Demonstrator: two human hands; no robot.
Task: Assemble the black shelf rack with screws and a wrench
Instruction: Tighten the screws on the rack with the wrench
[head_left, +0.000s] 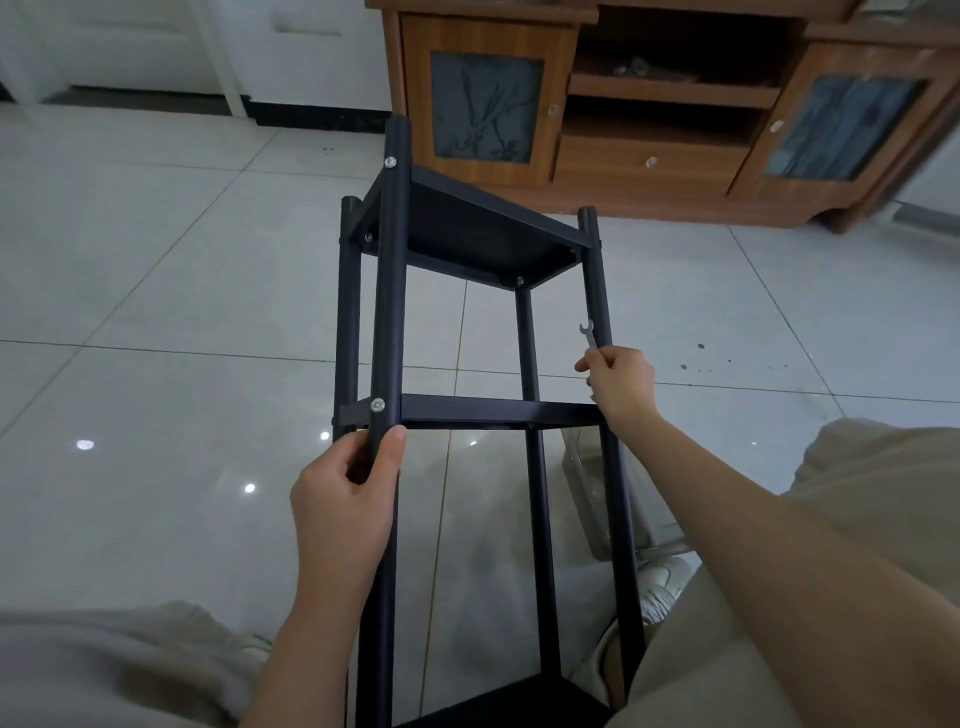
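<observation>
On tiled floor (156, 312), between the person's knees, black shelf rack (467, 415) is held lengthwise, far end pointing toward a wooden cabinet (649, 156). Whether it rests on the floor can't be told.

- Four posts are joined to three shelves: far, mid, and a near one seen only partly at bottom edge.
- Near-left post: screw at far shelf (390, 162) and screw at mid shelf (377, 405) are seen seated. Two more are noted under far shelf.
- Joints on rt side and at near shelf are hidden or too small to check.
- Left hand (343, 499) is wrapped round near-left post, just below mid shelf.
- Right hand (621, 382) is curled round wrench (587, 332), open end up, beside rt post. Whether post is also gripped can't be told.

Judgement: frame approx complete, most fasteners in. Prob. left to do: tightening/check of unseen joints, then rack to be stood upright.
</observation>
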